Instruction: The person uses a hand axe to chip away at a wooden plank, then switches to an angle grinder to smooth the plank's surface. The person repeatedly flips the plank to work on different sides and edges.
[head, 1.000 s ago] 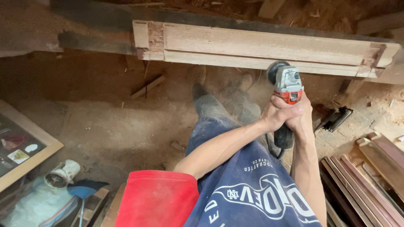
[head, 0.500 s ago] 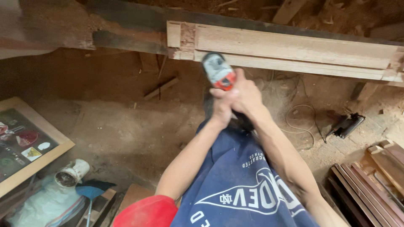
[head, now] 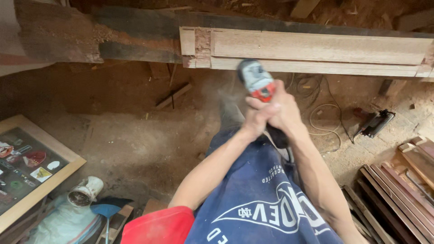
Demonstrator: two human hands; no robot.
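Both my hands grip a hand-held power grinder [head: 256,81] with a grey head and a red band, held out in front of me. My left hand [head: 256,118] wraps the body from the left and my right hand [head: 285,112] clasps it from the right. The tool's head is blurred and points toward a long pale wooden frame piece [head: 316,47] lying across a dark beam [head: 135,40]. It sits just below the frame's lower edge, near its left joint [head: 195,45]. Contact with the wood cannot be made out.
Sawdust covers the dirt floor. A framed board with stickers [head: 31,167] lies at the left, a white jug [head: 86,192] and a blue scoop [head: 106,211] near it. Another power tool [head: 375,123] with a coiled cord lies at the right, beside stacked wooden slats [head: 398,190].
My hands and the grinder moved left along the frame piece, from near its right end toward its left joint. The view also shifted, bringing the frame's left end toward the centre.
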